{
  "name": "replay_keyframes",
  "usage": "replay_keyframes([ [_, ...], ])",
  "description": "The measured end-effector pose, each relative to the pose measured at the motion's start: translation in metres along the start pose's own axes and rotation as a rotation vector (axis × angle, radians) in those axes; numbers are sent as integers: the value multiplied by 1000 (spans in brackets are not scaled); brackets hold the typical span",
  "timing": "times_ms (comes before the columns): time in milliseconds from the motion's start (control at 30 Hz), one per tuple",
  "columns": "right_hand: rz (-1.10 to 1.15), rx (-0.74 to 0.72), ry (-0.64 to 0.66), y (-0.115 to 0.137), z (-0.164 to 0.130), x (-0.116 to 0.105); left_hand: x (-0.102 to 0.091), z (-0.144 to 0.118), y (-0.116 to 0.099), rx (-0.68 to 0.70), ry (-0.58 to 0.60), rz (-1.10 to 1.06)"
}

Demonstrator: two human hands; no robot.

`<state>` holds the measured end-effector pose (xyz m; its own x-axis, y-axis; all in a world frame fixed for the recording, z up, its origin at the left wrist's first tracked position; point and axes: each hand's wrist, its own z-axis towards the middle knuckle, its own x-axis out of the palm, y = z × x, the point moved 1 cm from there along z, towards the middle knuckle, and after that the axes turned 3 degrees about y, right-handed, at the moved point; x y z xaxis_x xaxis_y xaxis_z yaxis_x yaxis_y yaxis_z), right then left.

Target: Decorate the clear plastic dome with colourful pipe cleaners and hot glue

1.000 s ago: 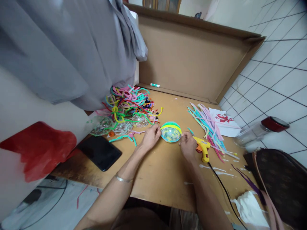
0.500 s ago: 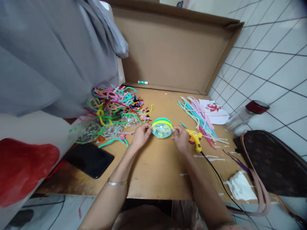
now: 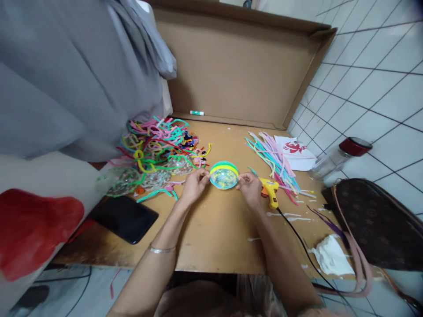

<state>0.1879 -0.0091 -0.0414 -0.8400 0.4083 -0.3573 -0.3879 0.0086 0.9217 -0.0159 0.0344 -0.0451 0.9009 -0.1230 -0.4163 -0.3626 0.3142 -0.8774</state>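
Note:
Between my hands is a clear plastic dome with yellow specks inside and green, yellow and blue bands around its edge. My left hand pinches its left side with thumb and fingers. On the opposite side, my right hand is closed on its right edge. Just right of my right hand lies a yellow glue gun with a black cord. To the left of my left hand, several clear plastic domes rest by a tangled heap of coloured pipe cleaners.
Straight pipe cleaners and a printed white paper lie at back right. Along the right side are a glass bottle, a brown bag and a crumpled tissue. A black phone sits left; a glue stick lies near the cardboard.
Almost nothing differs. Both hands keep their hold on the dome, which stays in nearly the same place; the view has shifted very slightly.

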Motion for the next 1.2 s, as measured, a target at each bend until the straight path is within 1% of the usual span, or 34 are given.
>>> replay_keyframes([
  [100, 30, 24, 2, -2, 1, 1, 0, 0, 0, 11, -9, 20],
  [200, -10, -18, 5, -1, 0, 1, 1, 0, 0, 25, -25, 27],
  [267, -109, -79, 6, 0, -1, -1, 1, 0, 0, 24, -32, 18],
  [367, -329, -154, 2, 3, -2, -3, 3, 0, -1, 5, -24, -36],
  [467, -472, -175, 14, 4, -3, -3, 4, 1, -2, -40, -26, -126],
  [600, -571, -213, 9, 4, -3, -2, 5, 3, -2, -115, -23, -240],
  [667, -650, -226, -3, 4, -4, -1, 5, 4, -2, -126, -25, -286],
  [733, -764, -210, -14, 6, -5, 1, 6, 5, -1, -122, -23, -300],
  [833, -926, -175, -29, 8, -8, 5, 8, 4, -1, -77, -36, -228],
  [933, -1013, -194, -22, 10, -14, 11, 10, 2, -1, -3, -60, -77],
  [1033, -1044, -211, -26, 10, -18, 14, 11, 0, -1, 69, -83, 45],
  [1200, -1056, -223, -54, 9, -19, 15, 13, 1, 1, 155, -98, 149],
])
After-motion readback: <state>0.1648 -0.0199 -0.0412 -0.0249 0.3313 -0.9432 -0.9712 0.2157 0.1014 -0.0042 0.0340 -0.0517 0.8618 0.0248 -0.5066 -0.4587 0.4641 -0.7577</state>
